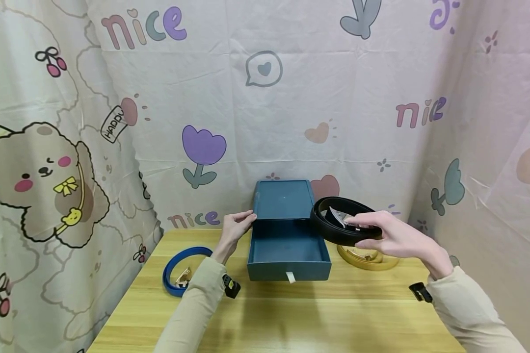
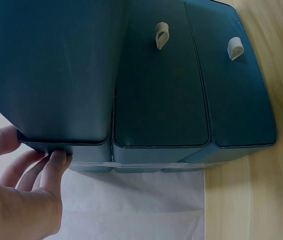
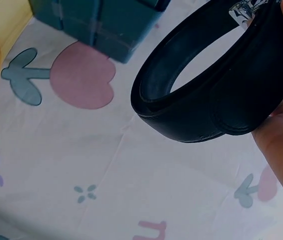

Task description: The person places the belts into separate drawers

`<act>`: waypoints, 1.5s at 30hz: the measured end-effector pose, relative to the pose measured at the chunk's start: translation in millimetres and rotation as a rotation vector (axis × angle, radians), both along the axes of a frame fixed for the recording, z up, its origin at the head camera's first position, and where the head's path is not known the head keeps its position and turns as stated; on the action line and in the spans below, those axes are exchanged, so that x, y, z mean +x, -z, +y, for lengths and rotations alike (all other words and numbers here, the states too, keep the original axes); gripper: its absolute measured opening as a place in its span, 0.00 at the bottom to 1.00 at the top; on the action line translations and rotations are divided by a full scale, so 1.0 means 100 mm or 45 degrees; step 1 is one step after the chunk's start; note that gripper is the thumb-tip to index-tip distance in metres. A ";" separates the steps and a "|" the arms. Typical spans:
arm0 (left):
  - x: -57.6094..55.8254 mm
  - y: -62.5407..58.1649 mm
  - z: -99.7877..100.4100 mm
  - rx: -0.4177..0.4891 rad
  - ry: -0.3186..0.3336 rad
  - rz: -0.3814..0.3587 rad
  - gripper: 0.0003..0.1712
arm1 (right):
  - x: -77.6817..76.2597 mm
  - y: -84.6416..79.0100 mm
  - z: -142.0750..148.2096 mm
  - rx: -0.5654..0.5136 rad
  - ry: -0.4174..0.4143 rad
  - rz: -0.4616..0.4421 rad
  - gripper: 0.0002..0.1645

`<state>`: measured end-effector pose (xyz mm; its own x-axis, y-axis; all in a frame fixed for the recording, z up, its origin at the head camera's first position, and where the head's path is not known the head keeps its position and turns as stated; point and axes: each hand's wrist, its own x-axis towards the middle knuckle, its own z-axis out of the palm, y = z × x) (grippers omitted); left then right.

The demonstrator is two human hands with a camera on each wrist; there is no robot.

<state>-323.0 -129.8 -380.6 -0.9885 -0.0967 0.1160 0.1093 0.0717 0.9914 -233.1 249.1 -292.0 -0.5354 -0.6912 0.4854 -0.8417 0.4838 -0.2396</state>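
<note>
In the middle of the table stands a blue-green drawer box [image 1: 283, 198] with its top drawer [image 1: 289, 271] pulled out; nothing lies inside. My left hand [image 1: 236, 226] grips the box's upper left edge, its fingers bent against the side [image 2: 31, 175]. Two lower drawers [image 2: 161, 95] with small white pull tabs are shut, as the left wrist view shows. Up in the air, just right of the open drawer, my right hand [image 1: 395, 234] holds a coiled black belt [image 1: 337, 237] with a silver buckle. In the right wrist view, the belt [image 3: 196, 120] hangs in a loop from the fingers.
A coiled blue belt [image 1: 167, 274] with a gold-coloured buckle lies left of the box, partly behind my left sleeve. To the right, a yellow belt [image 1: 375, 265] lies coiled below the black one. A patterned cloth [image 1: 269, 122] hangs behind the wooden table [image 1: 291, 323].
</note>
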 end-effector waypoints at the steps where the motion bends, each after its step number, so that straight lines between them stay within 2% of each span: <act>1: 0.00 0.00 0.00 0.001 0.002 0.003 0.20 | 0.00 -0.01 -0.03 0.005 -0.007 -0.009 0.27; 6: -0.01 0.00 0.00 -0.002 0.010 0.008 0.20 | -0.01 -0.04 -0.14 0.030 -0.048 -0.045 0.25; 14: -0.02 0.01 -0.01 -0.002 0.025 0.009 0.21 | -0.05 -0.03 -0.35 0.071 -0.108 -0.030 0.27; 27: -0.02 0.02 -0.03 0.004 0.017 -0.001 0.21 | -0.06 -0.08 -0.69 0.151 -0.183 -0.153 0.28; 36: -0.01 0.00 -0.03 -0.003 0.026 0.000 0.21 | -0.05 -0.11 -0.86 0.168 -0.281 -0.195 0.28; 45: 0.00 0.00 -0.03 0.001 0.037 0.008 0.22 | -0.06 -0.10 -0.98 0.184 -0.328 -0.233 0.28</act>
<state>-322.7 -133.1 -380.4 -0.9902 -0.0682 0.1221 0.1175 0.0678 0.9908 -238.8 151.2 -282.4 -0.4038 -0.8694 0.2847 -0.8900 0.3012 -0.3424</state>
